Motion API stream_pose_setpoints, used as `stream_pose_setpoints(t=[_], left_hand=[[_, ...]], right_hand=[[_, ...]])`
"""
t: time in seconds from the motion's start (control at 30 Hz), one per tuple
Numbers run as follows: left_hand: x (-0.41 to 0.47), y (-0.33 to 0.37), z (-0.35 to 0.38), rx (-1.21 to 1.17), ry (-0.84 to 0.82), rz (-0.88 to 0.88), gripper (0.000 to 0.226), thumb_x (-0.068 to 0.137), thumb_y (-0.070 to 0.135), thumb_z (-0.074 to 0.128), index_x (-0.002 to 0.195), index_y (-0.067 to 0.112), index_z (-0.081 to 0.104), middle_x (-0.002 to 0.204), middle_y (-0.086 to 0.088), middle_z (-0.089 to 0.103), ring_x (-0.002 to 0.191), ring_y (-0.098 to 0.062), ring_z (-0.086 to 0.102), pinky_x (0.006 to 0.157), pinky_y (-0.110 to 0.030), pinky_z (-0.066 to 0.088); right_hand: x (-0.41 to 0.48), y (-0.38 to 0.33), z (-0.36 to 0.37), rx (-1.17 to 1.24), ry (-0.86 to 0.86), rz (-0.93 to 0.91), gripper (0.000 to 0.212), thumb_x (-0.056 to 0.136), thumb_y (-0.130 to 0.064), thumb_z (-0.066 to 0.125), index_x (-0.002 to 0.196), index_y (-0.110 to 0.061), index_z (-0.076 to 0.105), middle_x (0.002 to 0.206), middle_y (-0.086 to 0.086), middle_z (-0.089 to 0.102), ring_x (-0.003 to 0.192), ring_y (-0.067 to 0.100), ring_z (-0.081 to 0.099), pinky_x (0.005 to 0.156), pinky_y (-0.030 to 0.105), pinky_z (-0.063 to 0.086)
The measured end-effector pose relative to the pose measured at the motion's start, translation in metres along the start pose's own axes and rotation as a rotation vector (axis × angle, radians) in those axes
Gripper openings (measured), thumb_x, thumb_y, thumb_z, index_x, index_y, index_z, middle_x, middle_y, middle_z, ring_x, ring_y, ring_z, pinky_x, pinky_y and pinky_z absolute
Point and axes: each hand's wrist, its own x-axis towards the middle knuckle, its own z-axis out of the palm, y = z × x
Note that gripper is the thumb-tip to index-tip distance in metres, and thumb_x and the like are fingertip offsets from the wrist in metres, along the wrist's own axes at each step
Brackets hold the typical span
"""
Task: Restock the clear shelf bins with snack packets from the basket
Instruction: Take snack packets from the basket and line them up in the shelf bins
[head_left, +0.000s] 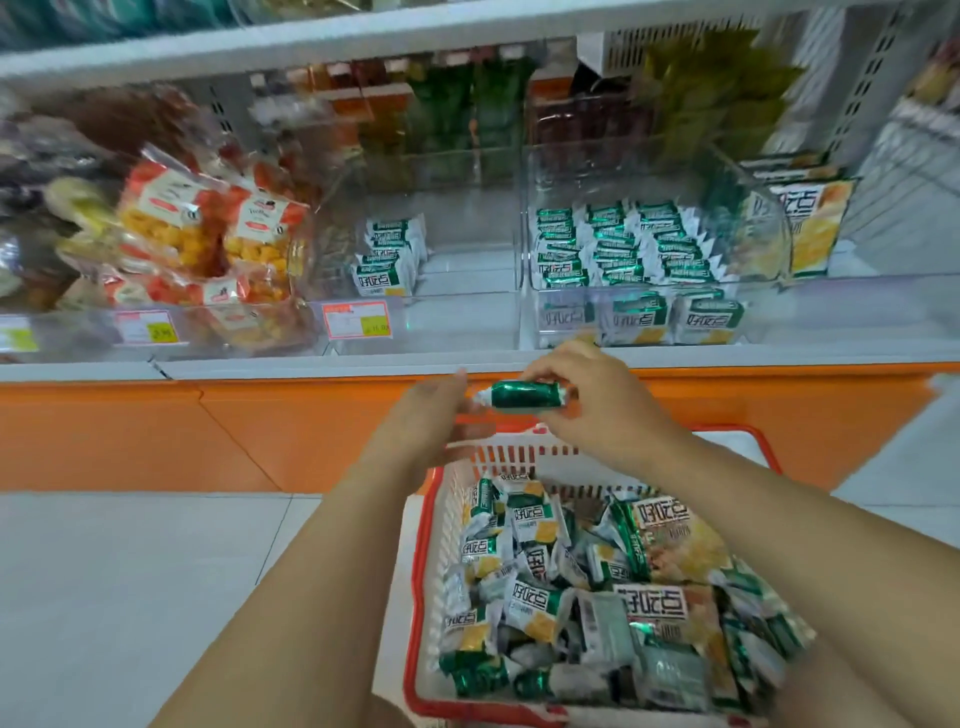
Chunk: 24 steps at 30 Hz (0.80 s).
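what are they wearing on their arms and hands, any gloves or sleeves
No gloves on the left hand or right hand, and no ring, watch or bracelet shows, though the left hand is blurred. The left forearm and right forearm are uncovered right to the picture's edge, so no sleeve is in view.

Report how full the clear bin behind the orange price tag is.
Mostly empty: the middle bin holds one short row of green packets at its left; the rest is bare.
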Motion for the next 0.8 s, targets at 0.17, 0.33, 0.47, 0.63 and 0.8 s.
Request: stream_pose_setpoints(t=[0.17, 0.33, 0.47, 0.63, 0.8], left_hand=[[-0.026, 0.023, 0.007, -0.12, -0.139, 0.078, 0.03, 0.095, 0.029, 0.055, 0.122, 0.017, 0.055, 0.11, -0.006, 0.063, 0.085, -0.017, 0.068, 0.071, -0.029, 0.057], [-0.018, 0.018, -0.002, -0.122, -0.081, 0.233, 0.059, 0.085, 0.023, 0.07, 0.138, 0.028, 0.043, 0.132, -0.012, 0.045, 0.1, -0.017, 0.063, 0.085, -0.034, 0.055], [-0.007, 0.026, -0.01, -0.001, -0.093, 0.374, 0.069, 0.066, 0.041, 0.08, 0.125, 0.05, 0.046, 0.128, -0.002, 0.053, 0.115, -0.021, 0.058, 0.099, -0.045, 0.047], [0.012, 0.036, -0.025, -0.013, -0.123, 0.472, 0.046, 0.078, 0.023, 0.075, 0.114, 0.045, 0.056, 0.113, 0.004, 0.067, 0.104, -0.017, 0.065, 0.099, -0.045, 0.048], [0.036, 0.038, -0.052, -0.074, 0.328, 0.505, 0.03, 0.09, 0.02, 0.063, 0.119, 0.029, 0.058, 0.106, 0.013, 0.062, 0.082, 0.014, 0.057, 0.072, -0.005, 0.045]], right_hand=[[-0.016, -0.006, -0.006, -0.093, 0.203, -0.301, 0.037, 0.076, -0.001, 0.072, 0.109, -0.018, 0.066, 0.106, -0.002, 0.054, 0.098, 0.01, 0.051, 0.082, 0.021, 0.044], [-0.013, -0.015, -0.013, 0.213, 0.154, -0.178, 0.042, 0.083, -0.023, 0.069, 0.122, -0.029, 0.055, 0.123, -0.012, 0.048, 0.114, 0.003, 0.049, 0.098, 0.019, 0.041], [0.006, -0.019, -0.028, 0.417, 0.0, 0.127, 0.044, 0.087, -0.034, 0.062, 0.127, -0.04, 0.044, 0.118, -0.019, 0.048, 0.099, -0.012, 0.053, 0.082, 0.015, 0.049], [0.046, -0.03, -0.032, 0.362, -0.004, 0.099, 0.022, 0.082, -0.019, 0.071, 0.095, -0.031, 0.058, 0.082, -0.01, 0.054, 0.066, 0.003, 0.052, 0.07, 0.023, 0.049], [0.111, -0.049, -0.024, 0.271, 0.171, 0.003, 0.026, 0.078, -0.015, 0.075, 0.083, -0.03, 0.054, 0.072, -0.004, 0.048, 0.061, 0.006, 0.043, 0.057, 0.019, 0.039]])
